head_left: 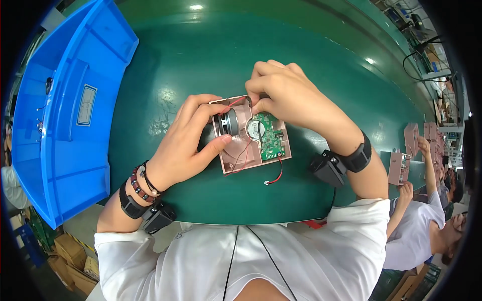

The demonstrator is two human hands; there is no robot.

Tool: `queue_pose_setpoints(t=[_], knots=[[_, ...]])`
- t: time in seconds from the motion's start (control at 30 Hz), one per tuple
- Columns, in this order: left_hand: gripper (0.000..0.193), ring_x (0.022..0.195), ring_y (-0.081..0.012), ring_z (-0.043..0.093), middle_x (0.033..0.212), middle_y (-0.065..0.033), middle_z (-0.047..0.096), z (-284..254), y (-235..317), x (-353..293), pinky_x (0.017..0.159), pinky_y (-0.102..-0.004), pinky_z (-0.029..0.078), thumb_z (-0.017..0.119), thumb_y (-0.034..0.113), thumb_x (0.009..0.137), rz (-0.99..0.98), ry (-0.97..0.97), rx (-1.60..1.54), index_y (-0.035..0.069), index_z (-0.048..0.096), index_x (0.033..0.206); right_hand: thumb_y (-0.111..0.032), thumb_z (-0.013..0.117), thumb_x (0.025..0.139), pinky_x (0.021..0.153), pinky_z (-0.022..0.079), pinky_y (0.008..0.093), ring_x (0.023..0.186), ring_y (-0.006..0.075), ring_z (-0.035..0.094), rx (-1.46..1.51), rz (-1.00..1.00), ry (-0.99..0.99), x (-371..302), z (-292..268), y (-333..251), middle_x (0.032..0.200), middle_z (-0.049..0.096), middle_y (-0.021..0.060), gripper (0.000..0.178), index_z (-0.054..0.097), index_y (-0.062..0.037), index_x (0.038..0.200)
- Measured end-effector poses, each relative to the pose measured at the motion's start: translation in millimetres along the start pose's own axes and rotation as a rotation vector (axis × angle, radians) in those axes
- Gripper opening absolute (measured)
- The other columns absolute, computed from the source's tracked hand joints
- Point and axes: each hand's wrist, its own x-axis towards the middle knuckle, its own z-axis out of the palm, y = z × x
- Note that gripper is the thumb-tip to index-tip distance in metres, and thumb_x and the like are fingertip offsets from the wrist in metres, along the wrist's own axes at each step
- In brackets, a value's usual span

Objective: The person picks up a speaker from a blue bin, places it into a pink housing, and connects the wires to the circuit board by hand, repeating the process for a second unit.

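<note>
A pink plastic housing (236, 164) lies open on the green table, its inside facing up. My left hand (188, 133) grips its left side, thumb beside the round speaker (229, 123) and fingers over the upper left edge. On the right half sits a green circuit board (272, 138) with a round pale part (255, 129) at its left edge. My right hand (273, 88) pinches at the housing's top edge, near a small dark piece; the fingers hide what they hold. A red wire (233, 104) runs toward those fingertips. A red and black lead (276, 176) with a white plug hangs off the lower edge.
A large blue bin (95, 135) stands at the left. The green table (211, 55) spreads round the housing. At the right, another person's hands (405, 193) work with a pink housing (395, 168), and more pink housings (431, 131) are lined up beyond. Cardboard boxes (70, 251) lie lower left.
</note>
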Motion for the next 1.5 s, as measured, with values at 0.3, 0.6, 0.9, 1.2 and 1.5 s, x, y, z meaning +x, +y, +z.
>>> queue_pose_setpoints(t=[0.3,0.6,0.9,1.2,1.5], knots=[[0.04,0.113,-0.0328,0.05,0.122,-0.0153,0.048,-2,2,0,0.096,-0.0386,0.042,0.064,0.021,0.087,0.023,0.002,0.073,0.004,0.052,0.122,-0.007,0.073,0.074,0.081,0.041,0.0362,0.09,0.0249,0.05,0.087,-0.108,0.383,-28,19,6,0.092,0.054,0.0057,0.013,0.062,-0.0052,0.081],[0.04,0.112,-0.0318,0.049,0.12,-0.0147,0.05,-4,-1,3,0.097,-0.0386,0.041,0.064,0.022,0.086,0.043,-0.049,0.066,0.004,0.053,0.121,-0.006,0.073,0.073,0.083,0.041,0.0348,0.089,0.0245,0.049,0.183,-0.089,0.379,-18,30,3,0.094,0.055,0.0044,0.015,0.06,-0.0054,0.08],[0.041,0.113,-0.032,0.048,0.12,-0.0146,0.05,-5,-4,4,0.097,-0.0394,0.041,0.065,0.023,0.086,0.033,-0.061,0.071,0.004,0.053,0.12,-0.008,0.073,0.074,0.086,0.037,0.0358,0.092,0.0232,0.049,0.229,-0.05,0.323,-21,30,5,0.097,0.055,0.0021,0.014,0.06,-0.0068,0.079],[0.043,0.113,-0.0315,0.049,0.12,-0.0145,0.05,-5,-3,1,0.097,-0.039,0.041,0.064,0.027,0.087,0.016,-0.067,0.078,0.005,0.052,0.121,-0.008,0.071,0.076,0.083,0.038,0.0348,0.092,0.0243,0.049,0.049,-0.07,0.391,-33,19,-17,0.097,0.054,0.004,0.014,0.059,-0.0069,0.083],[0.044,0.115,-0.0307,0.048,0.122,-0.0151,0.048,-3,-4,3,0.097,-0.0377,0.041,0.063,0.024,0.088,0.041,-0.082,0.098,0.005,0.051,0.125,-0.008,0.074,0.073,0.079,0.041,0.0349,0.092,0.0264,0.051,-0.003,-0.037,0.452,-31,38,-8,0.096,0.054,0.0062,0.016,0.061,-0.0057,0.082]])
